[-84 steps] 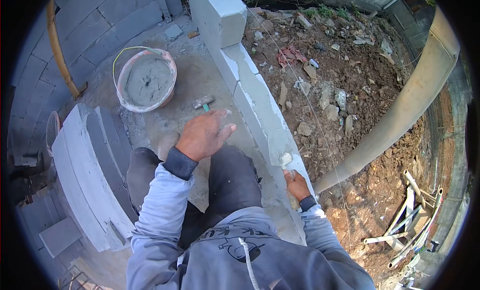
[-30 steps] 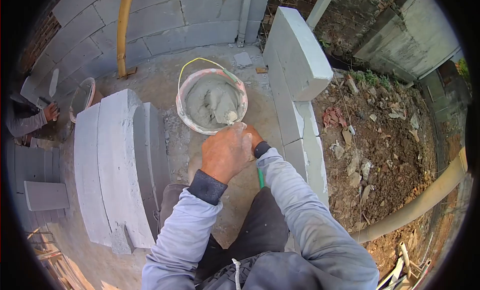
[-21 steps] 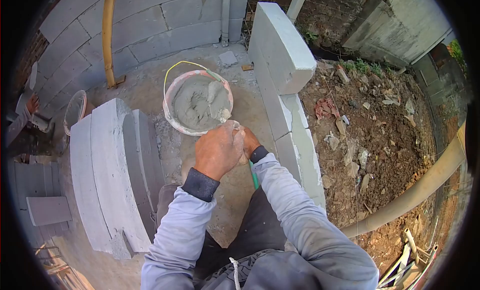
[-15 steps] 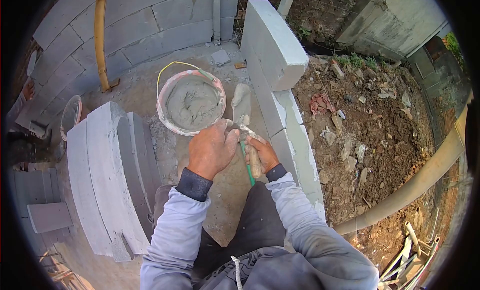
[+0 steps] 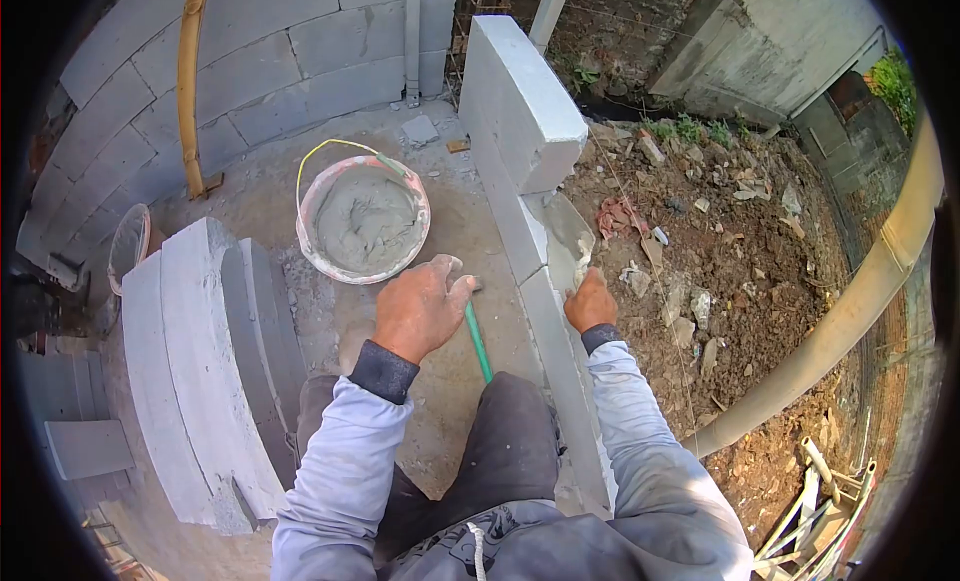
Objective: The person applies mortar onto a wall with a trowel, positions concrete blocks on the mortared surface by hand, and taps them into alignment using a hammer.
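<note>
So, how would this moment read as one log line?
right hand: holds trowel at low wall; left hand: near green handle; bucket: contains mortar

Dark print [image 5: 455, 544] across the grey sweatshirt [image 5: 620, 553] — too creased and slanted for any readable word

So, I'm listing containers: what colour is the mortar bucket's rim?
Pinkish rim, smeared grey; head view.
</note>
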Demonstrator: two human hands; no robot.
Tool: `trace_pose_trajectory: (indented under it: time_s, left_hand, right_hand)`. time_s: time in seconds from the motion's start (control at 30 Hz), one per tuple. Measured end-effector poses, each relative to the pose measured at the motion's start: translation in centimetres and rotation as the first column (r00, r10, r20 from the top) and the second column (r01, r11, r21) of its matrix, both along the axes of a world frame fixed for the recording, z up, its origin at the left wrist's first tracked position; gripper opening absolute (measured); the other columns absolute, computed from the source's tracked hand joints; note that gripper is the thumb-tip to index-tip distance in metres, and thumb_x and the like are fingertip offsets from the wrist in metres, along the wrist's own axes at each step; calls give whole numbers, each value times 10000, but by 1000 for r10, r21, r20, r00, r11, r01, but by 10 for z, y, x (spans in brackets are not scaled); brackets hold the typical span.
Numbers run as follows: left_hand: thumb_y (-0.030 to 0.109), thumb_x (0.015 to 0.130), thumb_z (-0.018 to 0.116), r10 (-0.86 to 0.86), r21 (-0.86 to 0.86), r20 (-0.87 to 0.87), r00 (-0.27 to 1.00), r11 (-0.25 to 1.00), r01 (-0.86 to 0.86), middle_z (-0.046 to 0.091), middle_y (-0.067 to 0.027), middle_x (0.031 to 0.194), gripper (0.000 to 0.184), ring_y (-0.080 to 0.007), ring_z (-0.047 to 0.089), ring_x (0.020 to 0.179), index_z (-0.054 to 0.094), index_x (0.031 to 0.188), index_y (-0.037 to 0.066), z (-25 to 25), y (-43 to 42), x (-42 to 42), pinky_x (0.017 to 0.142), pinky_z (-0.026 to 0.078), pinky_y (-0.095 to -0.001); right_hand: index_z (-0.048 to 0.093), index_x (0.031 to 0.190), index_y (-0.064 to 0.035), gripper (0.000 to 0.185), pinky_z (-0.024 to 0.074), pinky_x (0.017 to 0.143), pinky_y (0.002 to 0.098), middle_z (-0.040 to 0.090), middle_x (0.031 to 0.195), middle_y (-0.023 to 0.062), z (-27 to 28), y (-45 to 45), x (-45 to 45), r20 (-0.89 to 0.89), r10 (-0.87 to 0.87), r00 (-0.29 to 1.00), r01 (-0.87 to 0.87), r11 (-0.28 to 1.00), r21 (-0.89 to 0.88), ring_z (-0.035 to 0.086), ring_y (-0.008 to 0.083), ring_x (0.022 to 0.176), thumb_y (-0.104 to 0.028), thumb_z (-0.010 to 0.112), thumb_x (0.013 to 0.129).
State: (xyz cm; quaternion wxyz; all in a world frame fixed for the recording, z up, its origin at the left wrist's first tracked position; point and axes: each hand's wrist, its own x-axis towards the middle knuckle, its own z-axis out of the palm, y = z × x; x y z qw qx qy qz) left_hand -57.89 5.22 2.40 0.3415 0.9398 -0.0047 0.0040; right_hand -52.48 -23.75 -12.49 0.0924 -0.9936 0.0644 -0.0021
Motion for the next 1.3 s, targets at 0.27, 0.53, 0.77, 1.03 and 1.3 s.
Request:
trace_pose_trajectory:
  time_s: [0.27, 0.53, 0.77, 1.03, 1.3]
  left_hand:
    - [342, 859, 611, -26, 25, 14, 1000, 999, 26, 666, -160, 763, 347, -345, 650, 740, 649, 1026, 40, -5, -4, 3, 644, 490, -433]
    - [354, 860, 611, -24, 22, 19, 1000, 999, 24, 665, -155, 760, 348, -341, 647, 737, 652, 1009, 43, -7, -4, 1, 638, 483, -438]
    - [349, 864, 609, -27, 9, -9, 1000, 1000, 27, 664, -143, 766, 336, -331, 647, 742, 655, 996, 43, -6, -2, 1, 635, 482, -429]
    - [353, 866, 605, -45, 21, -4, 999, 999, 45, 661, -143, 761, 335, -332, 645, 736, 650, 1004, 51, -9, -6, -1, 631, 480, -427]
    - [366, 860, 600, -79, 25, -47, 996, 996, 80, 684, -157, 822, 346, -351, 657, 794, 648, 1023, 66, -9, -16, 6, 684, 509, -454]
  right_hand:
    - [416, 1119, -13, 397, 490, 792, 517, 630, 1002, 261, -16, 9, 7, 0, -41, 999, 41, 999, 7, 623, 437, 919, -181, 604, 812]
    - [484, 1100, 21, 414, 492, 839, 496, 637, 1007, 282, 6, 0, 35, -138, -72, 988, 72, 997, -1, 625, 432, 956, -251, 607, 812]
    - [570, 1022, 69, 490, 511, 612, 442, 651, 890, 215, 5, -47, 48, -260, -141, 955, 254, 841, 478, 652, 317, 736, -391, 617, 859]
    - [614, 923, 96, 502, 513, 524, 416, 654, 715, 173, 29, -14, 103, -474, -64, 878, 269, 886, 378, 660, 295, 613, -393, 502, 930]
    - [587, 956, 96, 528, 516, 540, 408, 651, 712, 160, 26, -39, 53, -500, -78, 863, 260, 916, 304, 645, 279, 578, -424, 498, 926]
